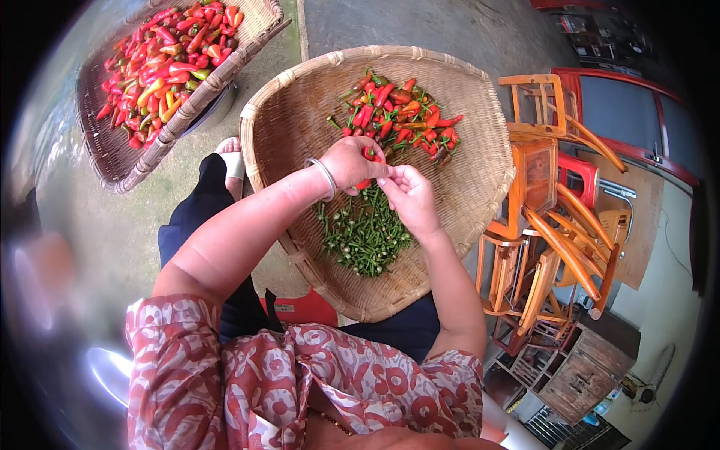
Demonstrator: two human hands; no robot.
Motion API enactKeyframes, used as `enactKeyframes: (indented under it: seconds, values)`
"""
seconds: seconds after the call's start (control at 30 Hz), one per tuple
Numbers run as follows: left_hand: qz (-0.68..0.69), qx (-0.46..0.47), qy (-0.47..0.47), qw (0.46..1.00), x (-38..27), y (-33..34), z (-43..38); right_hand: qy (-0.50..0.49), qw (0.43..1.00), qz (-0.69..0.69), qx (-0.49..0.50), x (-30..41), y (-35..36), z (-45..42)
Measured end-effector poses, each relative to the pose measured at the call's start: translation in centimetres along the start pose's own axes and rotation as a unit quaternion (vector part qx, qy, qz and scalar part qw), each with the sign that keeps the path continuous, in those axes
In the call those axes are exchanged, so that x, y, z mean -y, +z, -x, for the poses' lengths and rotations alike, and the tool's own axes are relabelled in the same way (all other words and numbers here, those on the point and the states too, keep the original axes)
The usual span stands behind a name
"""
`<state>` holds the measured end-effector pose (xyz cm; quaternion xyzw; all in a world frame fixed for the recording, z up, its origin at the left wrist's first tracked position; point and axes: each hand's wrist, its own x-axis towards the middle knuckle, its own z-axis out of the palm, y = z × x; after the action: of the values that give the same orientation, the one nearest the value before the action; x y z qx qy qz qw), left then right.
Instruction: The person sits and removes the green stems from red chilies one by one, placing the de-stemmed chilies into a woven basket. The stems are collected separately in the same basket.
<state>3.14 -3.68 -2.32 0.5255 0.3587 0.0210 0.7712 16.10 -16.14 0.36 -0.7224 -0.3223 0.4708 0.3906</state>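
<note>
A round woven bamboo tray (pixel 472 95) rests over my lap. Red chili peppers with green stems (pixel 405 112) are heaped in its far part, and a pile of green chili stems (pixel 365 242) lies in the near part. My left hand (pixel 354 163), with a silver bangle at the wrist, is closed around red peppers above the tray. Its fingertips meet those of my right hand (pixel 408 194), whose thumb and fingers are pinched together. Whatever is between the right fingertips is too small to make out.
A bamboo basket (pixel 191 107) full of red, orange and yellow peppers (pixel 163 67) stands at the upper left, above a basin. Wooden chairs (pixel 523 185) are stacked to the right of the tray, near a wooden cabinet (pixel 585 371). Part of a red seat (pixel 309 306) shows below me.
</note>
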Motion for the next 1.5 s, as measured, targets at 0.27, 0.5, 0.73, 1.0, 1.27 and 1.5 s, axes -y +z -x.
enactKeyframes:
  seconds: [0.27, 0.5, 0.73, 1.0, 1.27, 1.5]
  values:
    - [0.107, 0.114, -0.098, 0.983, -0.8, 0.4, 0.4, -0.212, 0.952, 0.210, -0.063, -0.3, -0.9, 2.1]
    - [0.187, 0.249, -0.117, 0.943, -1.1, -1.1, 0.3, -0.203, 0.964, 0.174, 0.006, 1.8, -1.6, 3.1]
    - [0.234, 0.302, -0.126, 0.916, -1.2, -1.6, 0.4, -0.235, 0.962, 0.128, 0.046, 2.9, -1.5, 3.3]
    - [0.283, 0.350, -0.140, 0.882, -1.3, -1.7, 0.7, -0.192, 0.976, 0.050, 0.091, 3.7, -1.6, 3.6]
    - [0.288, 0.233, -0.094, 0.924, -2.3, -2.9, 0.8, 0.027, 0.940, 0.293, 0.174, 1.2, -4.9, 2.1]
    - [0.339, 0.191, -0.102, 0.915, -2.1, -2.7, 0.4, -0.238, 0.802, 0.497, -0.232, -2.2, -6.4, -7.7]
